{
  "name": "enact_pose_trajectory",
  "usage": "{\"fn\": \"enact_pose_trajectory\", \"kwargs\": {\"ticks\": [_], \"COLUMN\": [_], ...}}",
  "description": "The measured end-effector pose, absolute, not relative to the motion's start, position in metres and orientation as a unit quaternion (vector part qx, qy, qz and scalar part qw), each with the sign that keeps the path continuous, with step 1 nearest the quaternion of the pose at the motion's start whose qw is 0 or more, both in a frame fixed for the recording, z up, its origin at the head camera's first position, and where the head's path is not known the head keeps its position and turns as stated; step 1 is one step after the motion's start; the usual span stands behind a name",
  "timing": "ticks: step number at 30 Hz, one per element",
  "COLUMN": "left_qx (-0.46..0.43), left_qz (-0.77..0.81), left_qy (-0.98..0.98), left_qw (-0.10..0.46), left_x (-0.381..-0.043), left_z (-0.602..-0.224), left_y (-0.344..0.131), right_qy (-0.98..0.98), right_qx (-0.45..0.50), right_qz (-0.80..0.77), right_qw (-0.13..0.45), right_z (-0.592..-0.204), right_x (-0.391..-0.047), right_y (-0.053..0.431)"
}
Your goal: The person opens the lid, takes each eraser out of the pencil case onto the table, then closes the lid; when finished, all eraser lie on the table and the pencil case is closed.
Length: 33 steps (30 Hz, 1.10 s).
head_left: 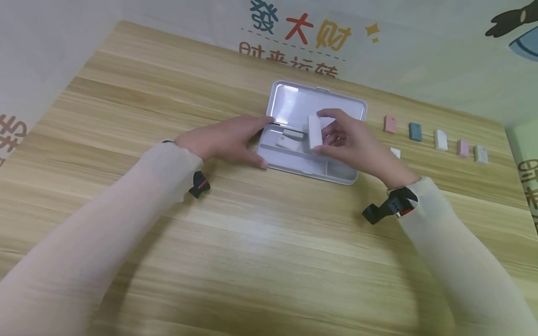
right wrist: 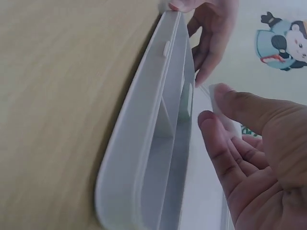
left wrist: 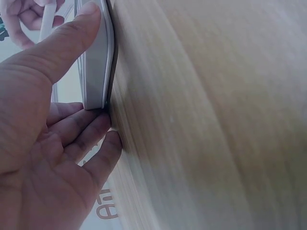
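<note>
A white pencil case (head_left: pixel 294 161) lies with its lid (head_left: pixel 332 100) raised toward the back wall. My left hand (head_left: pixel 229 140) holds the case's left end, thumb at the near corner and fingers at the back; the left wrist view shows that thumb against the side wall (left wrist: pixel 96 76). Between thumb and fingertips my right hand (head_left: pixel 353 142) pinches a long white eraser (head_left: pixel 315 132) above the case. In the right wrist view, the right hand (right wrist: pixel 259 153) partly hides this eraser. Inside the back compartment sit a pale white eraser (head_left: pixel 287 142) and a greyish one (head_left: pixel 293 134).
To the right of the case, a row holds a pink eraser (head_left: pixel 390 124), a blue one (head_left: pixel 415 131), a white one (head_left: pixel 440 140), another pink one (head_left: pixel 463 148) and a grey-white one (head_left: pixel 481 154). A small white piece (head_left: pixel 395 152) shows beside the right wrist. A printed wall covering (head_left: pixel 189 23) borders the table.
</note>
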<state>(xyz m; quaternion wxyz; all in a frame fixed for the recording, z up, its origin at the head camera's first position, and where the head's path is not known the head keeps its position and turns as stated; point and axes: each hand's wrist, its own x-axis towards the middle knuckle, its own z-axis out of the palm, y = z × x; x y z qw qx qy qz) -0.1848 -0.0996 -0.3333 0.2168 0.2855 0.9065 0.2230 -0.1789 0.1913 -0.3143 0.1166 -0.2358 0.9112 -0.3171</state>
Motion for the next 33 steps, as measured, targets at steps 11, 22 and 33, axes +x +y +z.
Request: {"fn": "enact_pose_trajectory", "kwargs": {"ticks": [11,22,33], "left_qx": [0.282,0.285,0.285], "left_qz": [0.223,0.230,0.230], "left_qy": [0.906,0.904,0.904], "left_qw": [0.222,0.222,0.221], "left_x": [-0.186,-0.185,-0.185], "left_z": [-0.332,-0.333,-0.332], "left_y": [-0.100,-0.099,-0.099], "right_qy": [0.906,0.928,0.937], "right_qx": [-0.190,-0.152,-0.108], "right_qz": [-0.362,-0.329,-0.315], "right_qw": [0.113,0.084,0.102], "right_z": [-0.313,-0.319,-0.324], "right_x": [-0.166,-0.152,-0.143], "right_y": [0.235,0.303,0.364]}}
